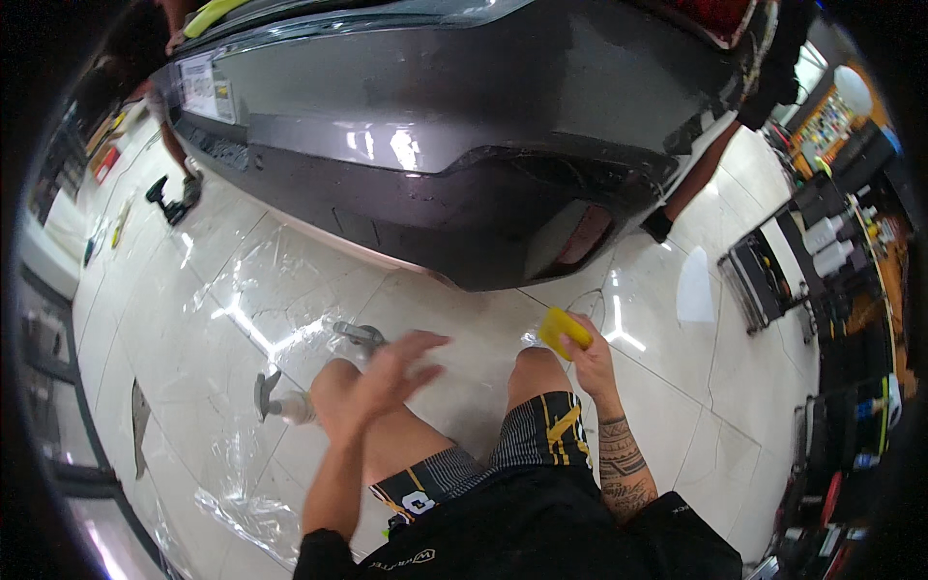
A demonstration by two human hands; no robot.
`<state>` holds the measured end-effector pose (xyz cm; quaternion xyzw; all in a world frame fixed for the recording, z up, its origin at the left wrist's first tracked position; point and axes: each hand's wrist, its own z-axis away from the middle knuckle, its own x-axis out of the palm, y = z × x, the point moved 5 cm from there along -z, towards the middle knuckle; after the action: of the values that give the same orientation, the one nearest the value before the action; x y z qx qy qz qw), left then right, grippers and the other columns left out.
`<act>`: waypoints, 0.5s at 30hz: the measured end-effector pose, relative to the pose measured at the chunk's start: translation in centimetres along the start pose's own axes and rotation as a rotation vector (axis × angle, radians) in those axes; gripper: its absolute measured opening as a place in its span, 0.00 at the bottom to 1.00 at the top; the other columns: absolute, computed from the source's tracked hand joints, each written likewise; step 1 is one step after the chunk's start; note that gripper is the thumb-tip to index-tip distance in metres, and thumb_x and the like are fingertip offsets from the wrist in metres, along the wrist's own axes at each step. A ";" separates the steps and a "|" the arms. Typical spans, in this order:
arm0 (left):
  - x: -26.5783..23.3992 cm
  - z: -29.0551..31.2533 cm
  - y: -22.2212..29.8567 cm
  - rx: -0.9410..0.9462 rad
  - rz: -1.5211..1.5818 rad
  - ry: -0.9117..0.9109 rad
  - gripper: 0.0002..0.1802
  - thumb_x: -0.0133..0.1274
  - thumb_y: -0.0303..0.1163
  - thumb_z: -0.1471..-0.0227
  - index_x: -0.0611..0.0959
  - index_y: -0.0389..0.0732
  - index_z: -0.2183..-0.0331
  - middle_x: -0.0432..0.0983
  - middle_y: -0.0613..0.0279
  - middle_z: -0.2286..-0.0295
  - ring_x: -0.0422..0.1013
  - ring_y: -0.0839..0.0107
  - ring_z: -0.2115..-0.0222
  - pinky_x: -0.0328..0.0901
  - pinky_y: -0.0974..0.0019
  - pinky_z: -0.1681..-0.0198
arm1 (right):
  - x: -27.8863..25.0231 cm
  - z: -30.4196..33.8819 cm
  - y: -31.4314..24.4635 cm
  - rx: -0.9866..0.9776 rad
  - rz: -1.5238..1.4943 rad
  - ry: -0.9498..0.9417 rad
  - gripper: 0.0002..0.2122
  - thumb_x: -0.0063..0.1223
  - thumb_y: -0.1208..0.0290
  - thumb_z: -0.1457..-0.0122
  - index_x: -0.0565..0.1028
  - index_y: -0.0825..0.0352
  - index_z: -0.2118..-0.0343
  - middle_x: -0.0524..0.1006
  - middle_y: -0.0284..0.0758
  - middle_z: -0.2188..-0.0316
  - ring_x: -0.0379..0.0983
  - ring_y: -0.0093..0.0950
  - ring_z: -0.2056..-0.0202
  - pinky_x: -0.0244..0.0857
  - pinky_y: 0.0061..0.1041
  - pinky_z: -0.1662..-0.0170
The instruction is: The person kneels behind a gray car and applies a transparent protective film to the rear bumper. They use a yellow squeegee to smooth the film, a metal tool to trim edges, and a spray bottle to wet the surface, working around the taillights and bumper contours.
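Note:
In my right hand [592,362] is a flat yellow squeegee [561,332], held up beyond my right knee and apart from the car. My left hand [391,375] is empty, its fingers spread above my left knee. In front of me stretches the dark grey rear bumper [387,217] of a car, its surface glossy, with light reflections and small drops. Low on its right side a reddish reflector [586,235] sits in a recess. Close to my left knee are a spray bottle [290,407] with a grey trigger and another grey spray head [360,333], partly hidden.
Co-workers' legs show at the car's left end [176,145] and right end [694,198]. Crumpled clear film [246,522] and a white sheet [694,287] lie on the tiled floor. A black cart [754,290] with bottles stands right. A black tool [172,205] sits far left.

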<state>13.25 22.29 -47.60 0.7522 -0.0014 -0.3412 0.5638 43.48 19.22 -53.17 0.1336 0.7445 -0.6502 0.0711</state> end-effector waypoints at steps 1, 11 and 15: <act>0.7 -1.0 2.2 0.117 0.023 0.012 0.19 0.58 0.22 0.54 0.80 0.39 0.56 0.76 0.53 0.58 0.73 0.54 0.58 0.66 0.61 0.53 | 0.6 -0.5 -2.9 -0.001 -0.023 -0.011 0.15 0.51 0.77 0.41 0.69 0.72 0.50 0.71 0.36 0.55 0.67 0.26 0.51 0.60 0.24 0.46; -5.9 -2.3 2.4 0.282 0.057 0.171 0.15 0.55 0.19 0.53 0.80 0.35 0.59 0.76 0.52 0.59 0.73 0.57 0.58 0.67 0.61 0.56 | 2.3 -10.2 -23.9 -1.039 1.259 0.527 0.22 0.50 0.82 0.51 0.74 0.61 0.50 0.75 0.37 0.60 0.73 0.35 0.61 0.67 0.33 0.61; -5.4 -1.2 0.3 0.272 0.207 0.094 0.13 0.56 0.21 0.52 0.80 0.37 0.60 0.76 0.51 0.63 0.72 0.52 0.61 0.66 0.60 0.55 | 5.7 -9.4 -24.7 -0.875 1.151 0.182 0.21 0.54 0.81 0.54 0.77 0.61 0.54 0.75 0.35 0.62 0.74 0.33 0.63 0.66 0.31 0.64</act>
<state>9.89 25.31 -44.44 0.8324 -0.0987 -0.2425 0.4885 31.49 26.20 -29.98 0.5170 0.7511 -0.1392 0.3863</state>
